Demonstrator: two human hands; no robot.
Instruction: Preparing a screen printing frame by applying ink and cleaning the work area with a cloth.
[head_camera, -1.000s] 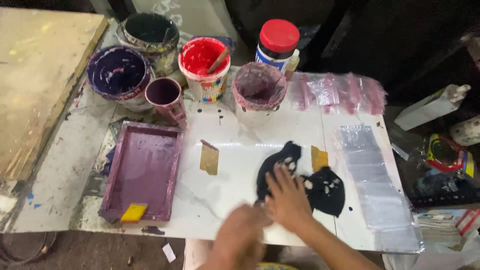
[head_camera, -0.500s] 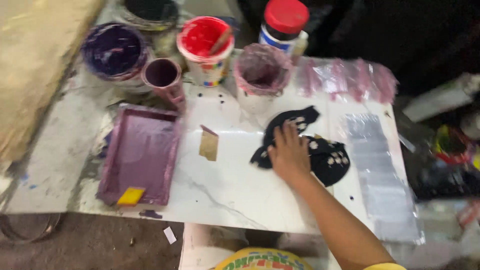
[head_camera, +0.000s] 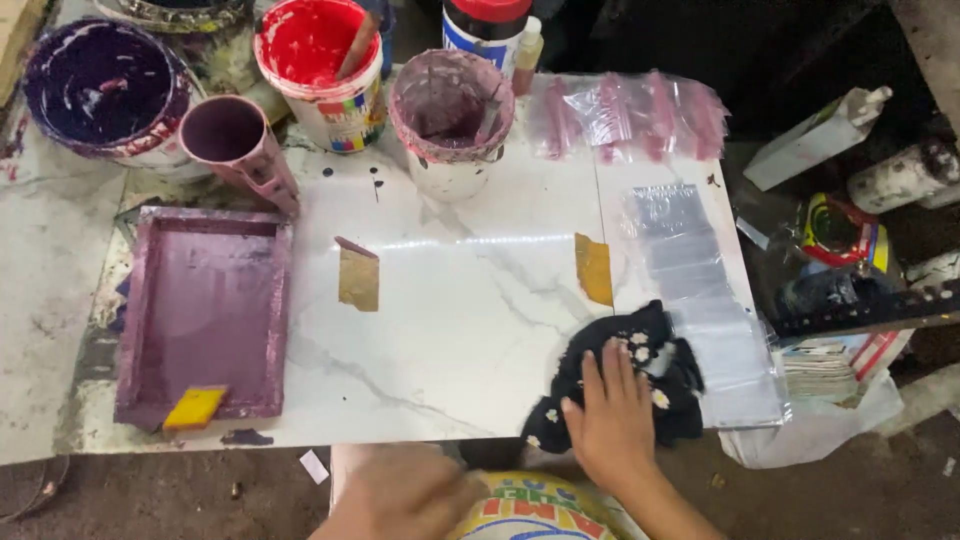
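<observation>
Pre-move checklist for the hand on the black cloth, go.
1. Right hand flat on the black cloth: ok.
2. Cloth fully on the white slab: not ok, it hangs over the near edge.
3. Cloth spread flat: not ok, bunched.
4. Left hand free: cannot tell, blurred.
5. Slab centre free of paint pots: ok, the red pot stands at the far edge.
6. Purple frame apart from the cloth: ok.
</observation>
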